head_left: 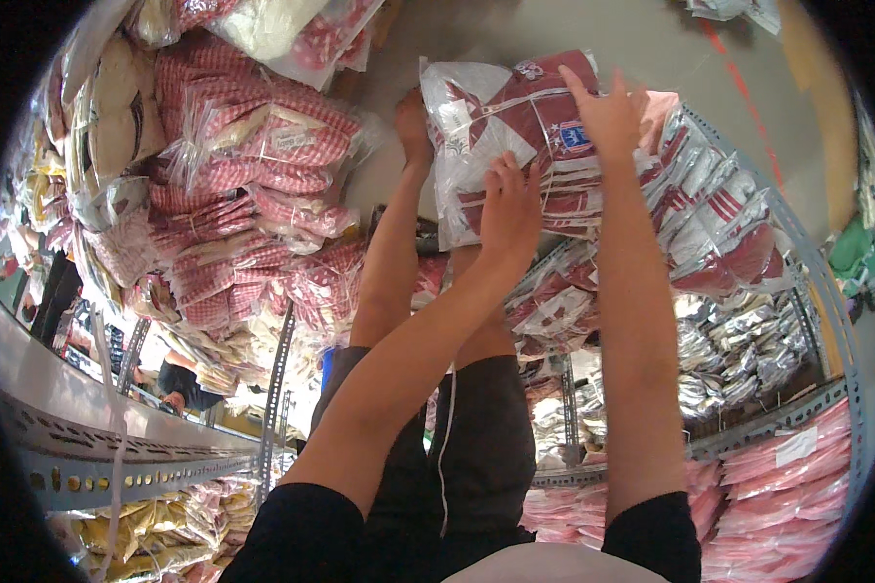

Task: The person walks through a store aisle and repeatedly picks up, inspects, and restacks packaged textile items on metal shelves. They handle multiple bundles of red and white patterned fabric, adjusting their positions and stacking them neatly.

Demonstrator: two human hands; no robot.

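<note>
A bundle of plastic-wrapped maroon garments (pixel 510 107), tied with pale string, lies in front of me above the shelving. A blue and red badge (pixel 576 138) shows on its top garment. My left hand (pixel 512 209) rests on the near part of the bundle, fingers stretched out over the clear wrap. At the bundle's right end is my right hand (pixel 612 117), thumb and fingers spread; its thumb touches the top pack, while some fingertips blur against the background.
Stacks of bagged red-checked garments (pixel 262 146) fill the left. More maroon and white packs (pixel 705 209) sit to the right, beside a perforated metal rail (pixel 817 262). Pink packs (pixel 787 476) occupy the lower right shelf. My bare foot (pixel 413 131) is left of the bundle.
</note>
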